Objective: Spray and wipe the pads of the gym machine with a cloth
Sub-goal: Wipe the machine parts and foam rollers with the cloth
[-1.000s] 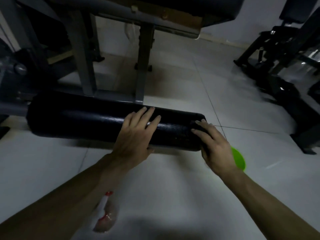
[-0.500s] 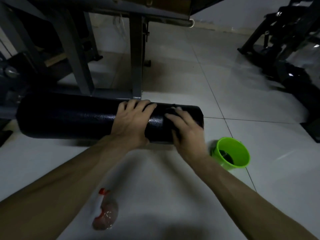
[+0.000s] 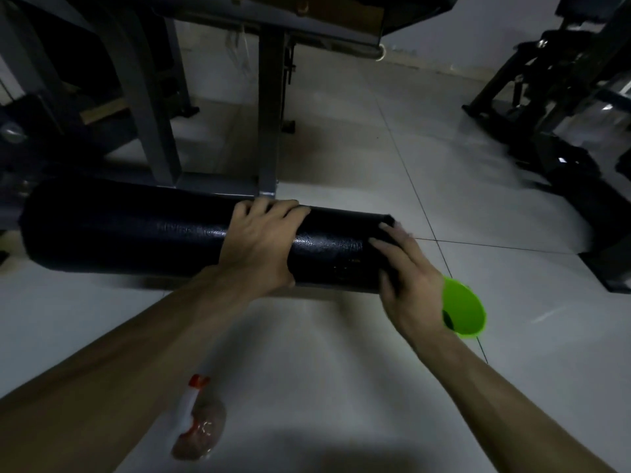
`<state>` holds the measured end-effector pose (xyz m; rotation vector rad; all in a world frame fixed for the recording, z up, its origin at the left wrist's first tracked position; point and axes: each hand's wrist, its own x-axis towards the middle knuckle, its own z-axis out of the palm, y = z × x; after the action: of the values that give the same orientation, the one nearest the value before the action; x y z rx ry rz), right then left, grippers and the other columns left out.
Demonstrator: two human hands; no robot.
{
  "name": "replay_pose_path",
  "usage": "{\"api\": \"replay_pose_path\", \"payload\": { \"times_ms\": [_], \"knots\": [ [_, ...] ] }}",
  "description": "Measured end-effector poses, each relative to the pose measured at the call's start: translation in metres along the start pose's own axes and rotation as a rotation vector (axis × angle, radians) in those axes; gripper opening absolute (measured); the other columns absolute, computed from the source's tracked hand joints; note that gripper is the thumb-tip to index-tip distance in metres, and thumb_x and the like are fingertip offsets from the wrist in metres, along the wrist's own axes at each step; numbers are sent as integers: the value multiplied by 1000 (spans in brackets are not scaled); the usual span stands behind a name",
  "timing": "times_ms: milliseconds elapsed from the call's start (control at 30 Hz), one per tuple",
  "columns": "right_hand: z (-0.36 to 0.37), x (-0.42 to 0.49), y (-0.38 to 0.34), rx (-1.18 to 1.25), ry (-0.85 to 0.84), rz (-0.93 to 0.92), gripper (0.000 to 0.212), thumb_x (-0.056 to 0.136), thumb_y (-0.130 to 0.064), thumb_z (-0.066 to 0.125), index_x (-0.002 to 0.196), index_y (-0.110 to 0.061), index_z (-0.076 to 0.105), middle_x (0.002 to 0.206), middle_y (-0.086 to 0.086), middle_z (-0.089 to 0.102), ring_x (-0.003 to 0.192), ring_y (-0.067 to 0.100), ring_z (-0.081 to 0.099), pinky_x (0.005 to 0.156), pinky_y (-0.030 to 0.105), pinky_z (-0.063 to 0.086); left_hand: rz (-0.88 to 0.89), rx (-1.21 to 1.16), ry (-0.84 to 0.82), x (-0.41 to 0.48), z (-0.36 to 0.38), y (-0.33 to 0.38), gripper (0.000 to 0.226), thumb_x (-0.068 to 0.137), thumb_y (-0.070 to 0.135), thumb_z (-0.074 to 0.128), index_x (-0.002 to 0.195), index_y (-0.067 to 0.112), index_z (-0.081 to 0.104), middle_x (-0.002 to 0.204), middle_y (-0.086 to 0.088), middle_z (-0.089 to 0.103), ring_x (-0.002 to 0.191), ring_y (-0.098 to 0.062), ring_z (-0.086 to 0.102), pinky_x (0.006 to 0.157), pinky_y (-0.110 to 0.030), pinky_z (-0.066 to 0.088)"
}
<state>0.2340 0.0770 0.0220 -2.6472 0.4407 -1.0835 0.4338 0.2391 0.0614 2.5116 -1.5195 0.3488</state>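
Under your hands: a long black roller pad (image 3: pixel 136 233) lies crosswise, low over the pale tiled floor (image 3: pixel 341 370), its skin shiny and pebbled.
Left hand: your left hand (image 3: pixel 263 240) grips the pad right of its middle, fingers curled over the top and thumb on the near side.
Right hand: your right hand (image 3: pixel 409 288) lies on the pad's right end, fingers stretched along the curve and blurred. You cannot tell whether it grasps the pad or only presses on it, nor whether anything is under the palm.
Beyond your left hand: the grey machine frame (image 3: pixel 269 131) stands upright just behind the pad.
Beside your right wrist: a bright green cup (image 3: pixel 466 308) sits on the floor, partly hidden by that hand.
Below your left forearm: a spray bottle (image 3: pixel 201 421) with a red and white head lies on its side on the tiles.
Far off to the right: another dark machine (image 3: pixel 563 114).
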Motion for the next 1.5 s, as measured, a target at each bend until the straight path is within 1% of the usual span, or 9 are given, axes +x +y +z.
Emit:
{"api": "replay_pose_path", "payload": {
  "times_ms": [133,200,500,700,833,967,1200,1400,1500],
  "knots": [
    [53,42,-69,58,-125,-115,40,87,-13,57,123,-7,72,143,15,61,140,32,52,124,44,32,-7,-48,-53,3,-6,-3,137,50,52,87,160,22,13,152,4,47,135,-23,41,103,-36,31],
    [52,47,-73,42,-158,-177,37,88,-9,58,123,-7,72,142,15,61,138,32,54,122,44,34,-2,-120,-70,-2,-8,-11,142,51,52,88,162,18,6,154,0,45,140,-22,38,110,-35,29],
    [-20,-2,-2,-100,-25,35,55,79,18,66,126,-9,71,150,6,55,142,24,51,111,50,47,-11,-13,75,-53,-26,-104,127,30,50,95,143,12,52,148,-12,50,133,-36,48,108,-46,34],
    [67,43,-101,36,-90,-78,52,77,4,61,126,-10,70,149,10,56,138,28,54,107,43,50,-110,-54,72,-70,-21,-127,127,30,51,98,143,15,54,147,-4,55,134,-31,49,110,-48,31],
    [110,74,-158,85,-192,-234,41,84,-7,54,121,-6,72,142,18,60,130,38,59,106,50,50,-87,-78,105,-69,-19,-133,121,33,52,97,141,15,57,144,-3,59,131,-30,52,106,-43,33],
    [76,67,-120,-3,-265,-333,46,83,2,58,125,-9,71,149,12,56,136,31,57,111,49,46,-98,-123,98,-70,-17,-137,122,33,55,97,142,18,57,146,0,58,132,-27,50,107,-39,29],
    [9,30,-55,-146,-131,-52,49,82,3,62,127,-16,70,149,2,56,133,24,58,95,49,57,-98,-198,162,-90,-17,-168,119,46,45,100,148,14,49,155,-8,47,143,-32,39,116,-44,25],
    [106,70,-165,-10,-185,-239,49,77,4,67,123,-10,71,147,13,57,127,30,62,99,40,56,-394,-257,224,-128,-19,-224,125,51,45,100,155,14,36,164,-18,28,148,-43,28,117,-59,30],
    [157,96,-229,38,-221,-334,40,81,0,65,119,-8,73,140,18,62,123,39,64,99,45,56,-434,-564,259,-131,-12,-237,115,51,39,98,148,26,39,146,-6,49,133,-33,49,104,-56,46]
  ]
}}
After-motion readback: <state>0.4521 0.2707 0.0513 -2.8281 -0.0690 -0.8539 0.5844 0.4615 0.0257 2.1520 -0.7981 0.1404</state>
